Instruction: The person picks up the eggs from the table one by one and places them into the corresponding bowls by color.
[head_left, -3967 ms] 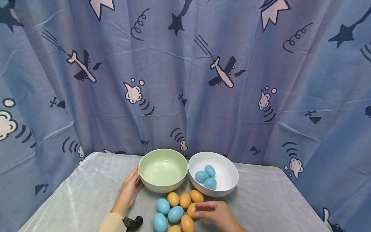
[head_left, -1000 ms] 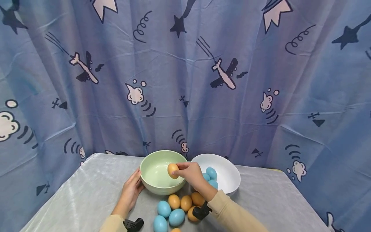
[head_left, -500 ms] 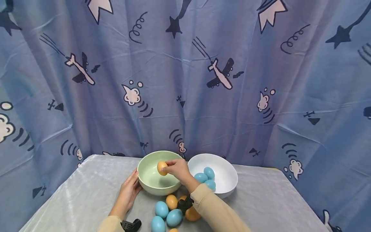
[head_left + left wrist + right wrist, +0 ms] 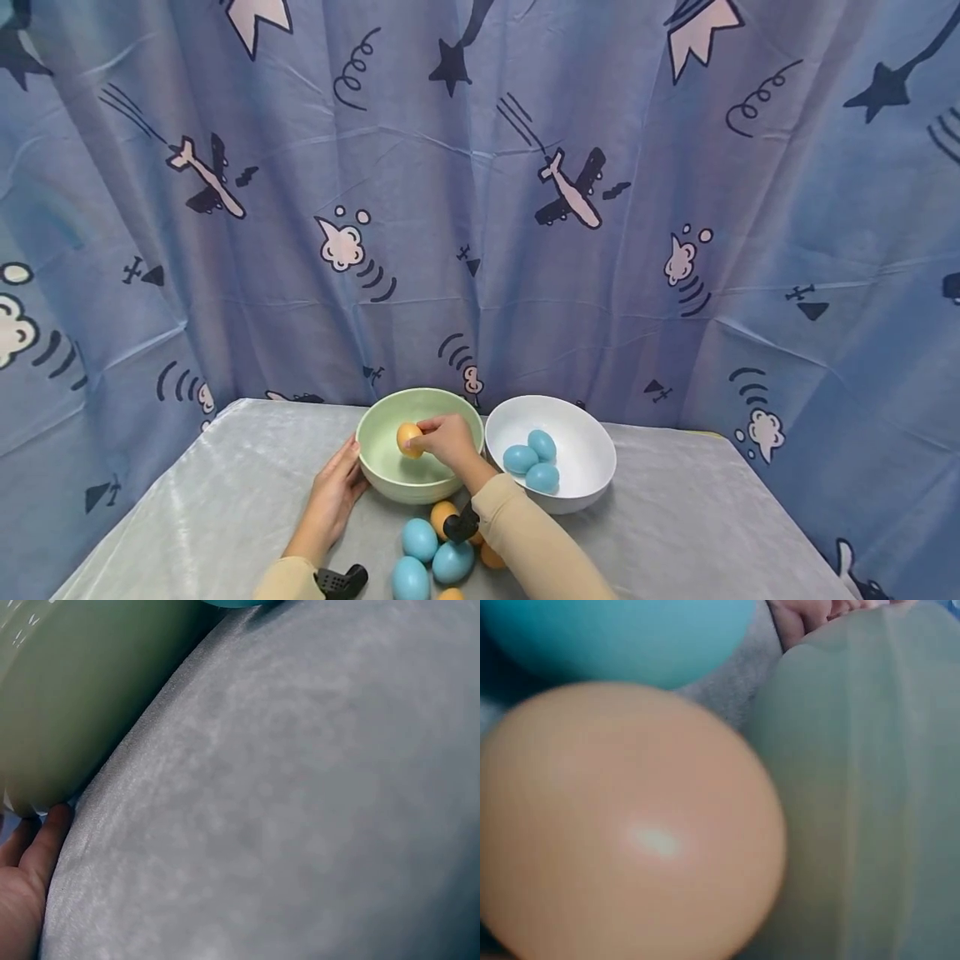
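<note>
Right hand (image 4: 446, 440) is pinching an orange egg (image 4: 407, 437) in thumb and fingers, closed to its width, above the floor of the green bowl (image 4: 384, 477). Left hand (image 4: 334, 493) is resting extended fingers against the bowl's side, gripping nothing, presumably steadying it. White bowl (image 4: 587, 458) is holding blue eggs (image 4: 542, 446), probably sorted by colour.
</note>
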`<action>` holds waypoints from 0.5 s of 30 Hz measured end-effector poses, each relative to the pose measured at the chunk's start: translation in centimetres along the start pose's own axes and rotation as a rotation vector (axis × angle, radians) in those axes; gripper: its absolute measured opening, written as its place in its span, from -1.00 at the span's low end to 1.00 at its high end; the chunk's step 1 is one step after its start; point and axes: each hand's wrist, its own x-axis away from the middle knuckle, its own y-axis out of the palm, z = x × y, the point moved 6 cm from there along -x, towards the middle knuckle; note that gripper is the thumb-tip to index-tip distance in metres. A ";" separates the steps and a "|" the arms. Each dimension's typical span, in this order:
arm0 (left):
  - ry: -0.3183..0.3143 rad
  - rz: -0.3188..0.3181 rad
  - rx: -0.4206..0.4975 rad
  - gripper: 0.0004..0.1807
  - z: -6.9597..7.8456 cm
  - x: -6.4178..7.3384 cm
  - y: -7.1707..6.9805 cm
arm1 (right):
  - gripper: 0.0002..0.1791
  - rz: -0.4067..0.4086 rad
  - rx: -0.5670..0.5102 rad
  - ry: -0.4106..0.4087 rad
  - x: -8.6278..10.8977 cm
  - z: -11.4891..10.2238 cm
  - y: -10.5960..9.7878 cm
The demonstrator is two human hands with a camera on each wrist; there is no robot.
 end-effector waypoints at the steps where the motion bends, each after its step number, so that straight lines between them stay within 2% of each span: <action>1: -0.006 0.004 0.004 -0.27 -0.1 0.0 0.0 | -0.66 0.003 0.002 -0.002 0.0 0.1 0.1; 6: 0.001 -0.002 0.019 -0.27 0.0 0.1 0.1 | -0.66 -0.008 0.021 -0.027 -0.1 0.3 0.3; 15: -0.003 -0.004 0.027 -0.26 0.1 0.3 0.1 | -0.66 -0.094 0.121 -0.027 0.0 0.4 1.0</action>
